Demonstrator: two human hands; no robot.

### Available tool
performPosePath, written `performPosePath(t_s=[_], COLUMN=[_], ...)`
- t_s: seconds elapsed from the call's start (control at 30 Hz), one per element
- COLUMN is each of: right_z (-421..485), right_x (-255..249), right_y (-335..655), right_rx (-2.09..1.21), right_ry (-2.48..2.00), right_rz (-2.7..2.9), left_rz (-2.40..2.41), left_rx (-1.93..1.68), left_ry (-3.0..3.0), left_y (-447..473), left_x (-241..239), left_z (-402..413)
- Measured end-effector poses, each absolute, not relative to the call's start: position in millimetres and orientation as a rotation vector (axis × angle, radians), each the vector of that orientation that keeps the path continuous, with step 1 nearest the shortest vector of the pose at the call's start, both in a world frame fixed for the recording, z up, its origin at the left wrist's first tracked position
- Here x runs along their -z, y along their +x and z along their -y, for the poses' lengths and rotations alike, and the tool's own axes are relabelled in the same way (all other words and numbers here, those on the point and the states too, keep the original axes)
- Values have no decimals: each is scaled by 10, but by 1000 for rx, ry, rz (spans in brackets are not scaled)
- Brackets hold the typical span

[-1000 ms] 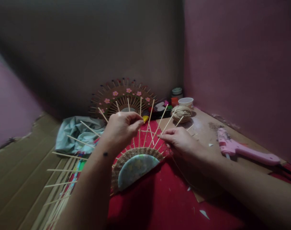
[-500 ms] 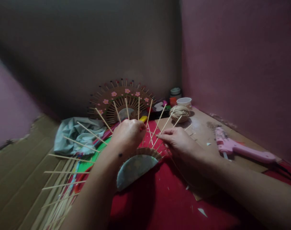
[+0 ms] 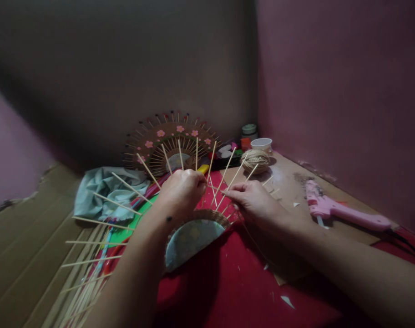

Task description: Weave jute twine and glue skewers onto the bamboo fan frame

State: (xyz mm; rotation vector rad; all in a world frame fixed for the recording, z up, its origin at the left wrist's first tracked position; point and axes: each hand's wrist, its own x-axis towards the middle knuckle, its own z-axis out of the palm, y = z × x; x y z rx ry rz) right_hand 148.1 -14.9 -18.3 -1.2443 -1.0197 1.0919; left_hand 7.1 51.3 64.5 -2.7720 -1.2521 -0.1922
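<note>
A half-round fabric-covered piece (image 3: pixel 195 241) with a woven twine edge (image 3: pixel 207 215) lies before me, and thin wooden sticks (image 3: pixel 149 172) fan out from it. My left hand (image 3: pixel 182 191) is closed above the woven edge among the upper sticks; its fingertips are mostly hidden. My right hand (image 3: pixel 253 200) is closed in a pinch at the right-hand sticks. A thin strand of twine (image 3: pixel 214 187) spans the gap between my two hands, crossing the sticks. More twine hangs below my right hand towards the red surface (image 3: pixel 194 298).
A finished-looking fan with pink flowers (image 3: pixel 180 129) leans at the back wall. A twine ball (image 3: pixel 255 161) and white cup (image 3: pixel 261 145) stand right of it. A pink glue gun (image 3: pixel 351 214) lies far right. Crumpled cloth (image 3: pixel 101 191) and loose sticks (image 3: pixel 83 291) are left.
Both hands keep nearly the same place and grip. The whole view has shifted very slightly, and the left-hand sticks of the fan have tilted a little.
</note>
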Motion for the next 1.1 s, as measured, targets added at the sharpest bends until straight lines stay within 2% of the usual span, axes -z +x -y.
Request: performPosePath(t_s=[0.37,0.73,1.1], right_z=[128,124,98], right_x=[197,222,259], right_y=[1468,1452,1456], right_rx=[-1084,-1136,-1127], right_ry=[-1268,-1254,-1261], right_rz=[987,933,933], left_rz=[1211,1345,1421], left_rx=[554,15,238], left_ry=[-2898,-3025,-3007], left_y=[59,99,104], left_x=[-758,-558,-247], left_z=[-389,-406,-305])
